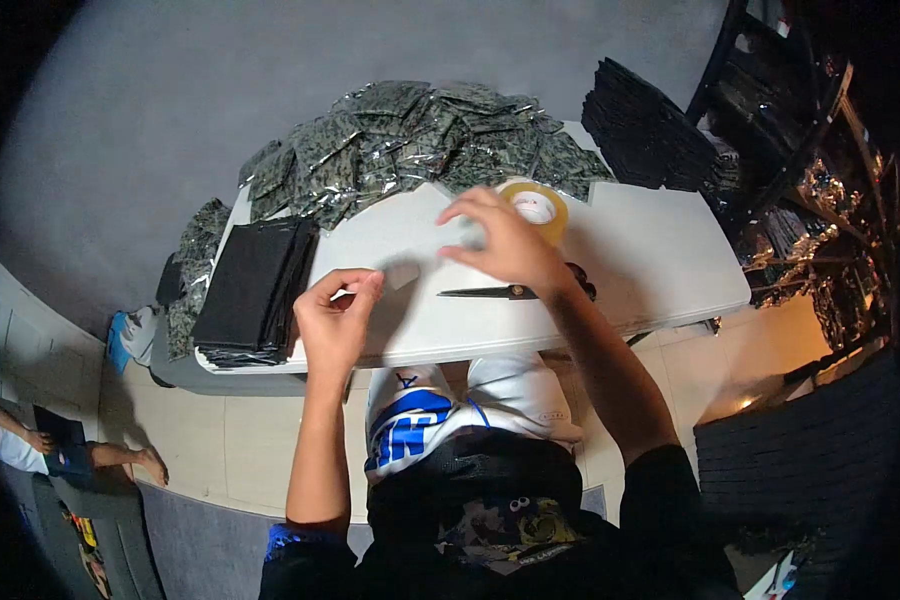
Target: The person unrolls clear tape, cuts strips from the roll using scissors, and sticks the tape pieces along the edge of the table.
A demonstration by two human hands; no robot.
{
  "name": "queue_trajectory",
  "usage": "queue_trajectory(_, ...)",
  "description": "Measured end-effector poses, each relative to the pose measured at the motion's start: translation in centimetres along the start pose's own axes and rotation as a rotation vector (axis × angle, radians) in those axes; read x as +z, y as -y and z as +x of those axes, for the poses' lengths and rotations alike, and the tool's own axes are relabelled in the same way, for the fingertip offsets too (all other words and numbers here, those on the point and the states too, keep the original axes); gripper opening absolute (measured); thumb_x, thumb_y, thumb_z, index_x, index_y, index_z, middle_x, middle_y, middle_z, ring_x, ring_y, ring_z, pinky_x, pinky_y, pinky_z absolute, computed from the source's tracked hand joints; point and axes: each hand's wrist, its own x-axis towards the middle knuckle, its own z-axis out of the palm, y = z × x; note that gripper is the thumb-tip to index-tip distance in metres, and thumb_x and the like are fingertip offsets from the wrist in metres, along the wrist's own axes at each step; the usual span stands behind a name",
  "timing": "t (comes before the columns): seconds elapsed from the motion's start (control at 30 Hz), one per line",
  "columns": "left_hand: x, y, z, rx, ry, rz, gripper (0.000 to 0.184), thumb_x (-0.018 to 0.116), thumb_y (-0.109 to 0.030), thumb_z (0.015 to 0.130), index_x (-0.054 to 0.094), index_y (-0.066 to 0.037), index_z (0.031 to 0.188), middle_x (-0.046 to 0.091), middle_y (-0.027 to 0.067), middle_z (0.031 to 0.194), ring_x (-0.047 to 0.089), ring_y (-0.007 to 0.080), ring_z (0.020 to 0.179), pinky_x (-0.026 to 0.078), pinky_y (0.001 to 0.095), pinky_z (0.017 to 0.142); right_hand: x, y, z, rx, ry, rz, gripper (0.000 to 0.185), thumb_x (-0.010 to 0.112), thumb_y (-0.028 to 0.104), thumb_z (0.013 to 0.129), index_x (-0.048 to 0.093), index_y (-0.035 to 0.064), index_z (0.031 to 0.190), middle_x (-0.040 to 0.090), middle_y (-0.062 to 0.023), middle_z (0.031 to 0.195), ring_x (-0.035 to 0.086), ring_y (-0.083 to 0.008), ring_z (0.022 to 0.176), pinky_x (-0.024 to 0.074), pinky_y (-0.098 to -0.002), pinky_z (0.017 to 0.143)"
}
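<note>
With twelve o'clock away from the wearer, the left hand (335, 310) pinched what seemed a small clear strip (402, 275) between thumb and fingertip — by one end only, presumably because a sticky film would cling to more fingers. The right hand (495, 235) was spread wide, thumb apart from fingers, holding nothing visible. The tape roll (556, 222) lay flat just beyond it, towards one o'clock, and the scissors (515, 292) lay towards five — both likely placed for easy reach. Camouflage packets (410, 145) were heaped at twelve and a black stack (250, 285) stood at nine, perhaps to leave the middle of the white worktop (660, 240) for handling.

The strip, at the left hand's three o'clock side, looked short, pale and translucent; its edges were faint. The roll was yellowish, with a pale core.
</note>
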Motion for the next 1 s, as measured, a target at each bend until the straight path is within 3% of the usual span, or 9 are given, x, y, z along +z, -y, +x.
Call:
queue_trajectory(0.07,0.3,-0.2,-0.1,0.025,0.019,0.017,0.011,0.078,-0.005,0.095,0.078,0.006,0.098,0.075,0.0048,0.085,0.065,0.0060,0.077,0.053,0.0215,0.067,0.7,3.5,1.5,-0.178,0.052,0.114,0.033,0.087,0.025,0.083,0.074,0.0105,0.110,0.070,-0.0113,0.116,0.064,-0.0299,0.115,0.0495,-0.0436,0.101)
queue_trajectory(0.17,0.5,-0.1,0.0,0.045,0.019,0.022,0.011,0.079,-0.007,0.096,0.080,0.003,0.098,0.075,0.0042,0.085,0.062,0.0046,0.075,0.052,0.0217,0.065,2.2,4.2,3.0,-0.235,0.128,0.217,0.024,0.086,0.024,0.084,0.076,0.0092,0.101,0.074,-0.0085,0.104,0.068,-0.0281,0.103,0.0518,-0.0411,0.094)
queue_trajectory(0.27,-0.3,-0.8,-0.1,-0.005,0.054,0.115,0.018,0.073,-0.009,0.101,0.078,0.007,0.107,0.076,0.0075,0.090,0.068,0.0100,0.081,0.057,0.0255,0.074,2.4,4.2,3.4,-0.133,0.240,0.281,0.019,0.086,0.024,0.085,0.078,0.0076,0.090,0.075,-0.0068,0.089,0.069,-0.0261,0.089,0.0527,-0.0397,0.086)
queue_trajectory(0.37,-0.8,-0.6,-0.1,-0.089,0.049,0.127,0.024,0.071,-0.013,0.103,0.076,0.006,0.117,0.076,0.0090,0.092,0.070,0.0113,0.083,0.060,0.0272,0.074,2.8,3.7,2.8,-0.119,0.186,0.221,0.019,0.085,0.024,0.085,0.078,0.0069,0.086,0.074,-0.0060,0.081,0.070,-0.0245,0.084,0.0523,-0.0398,0.082)
queue_trajectory(0.47,-2.1,0.6,0.7,-0.102,-0.137,-0.014,0.029,0.070,-0.016,0.104,0.074,0.004,0.125,0.076,0.0102,0.092,0.070,0.0126,0.082,0.063,0.0294,0.074,2.0,2.8,2.5,-0.076,0.162,0.130,0.019,0.086,0.024,0.085,0.078,0.0071,0.086,0.075,-0.0067,0.083,0.069,-0.0241,0.084,0.0518,-0.0392,0.082)
queue_trajectory(0.63,-1.8,1.1,0.1,-0.001,0.010,0.089,0.023,0.079,-0.012,0.095,0.078,0.001,0.114,0.076,0.0079,0.102,0.069,0.0120,0.092,0.059,0.0277,0.075,1.6,2.9,2.0,-0.095,0.183,0.169,0.018,0.085,0.024,0.085,0.079,0.0081,0.086,0.075,-0.0064,0.083,0.068,-0.0251,0.086,0.0507,-0.0388,0.085)
queue_trajectory(0.77,0.7,1.6,-0.3,0.110,0.033,0.125,0.016,0.082,-0.006,0.089,0.079,0.001,0.103,0.074,0.0075,0.092,0.067,0.0123,0.084,0.054,0.0271,0.075,2.3,3.7,1.7,-0.109,0.172,0.165,0.016,0.085,0.025,0.085,0.080,0.0097,0.086,0.075,-0.0049,0.081,0.068,-0.0251,0.089,0.0505,-0.0399,0.087)
queue_trajectory(0.87,0.8,2.5,-0.1,0.175,0.013,0.119,0.010,0.080,-0.005,0.090,0.079,0.002,0.098,0.074,0.0077,0.090,0.065,0.0122,0.080,0.052,0.0265,0.073,2.0,3.9,1.0,-0.021,0.219,0.114,0.018,0.085,0.024,0.085,0.082,0.0127,0.099,0.075,-0.0076,0.100,0.066,-0.0263,0.104,0.0500,-0.0413,0.095)
queue_trajectory(1.0,0.8,2.9,-0.4,0.161,-0.016,0.125,0.008,0.079,-0.003,0.092,0.079,0.002,0.097,0.074,0.0080,0.090,0.064,0.0110,0.079,0.051,0.0256,0.072,1.4,4.2,-1.7,-0.053,0.160,-0.046,0.042,0.082,0.022,0.087,0.074,0.0187,0.128,0.065,-0.0130,0.130,0.058,-0.0302,0.124,0.0459,-0.0424,0.108)
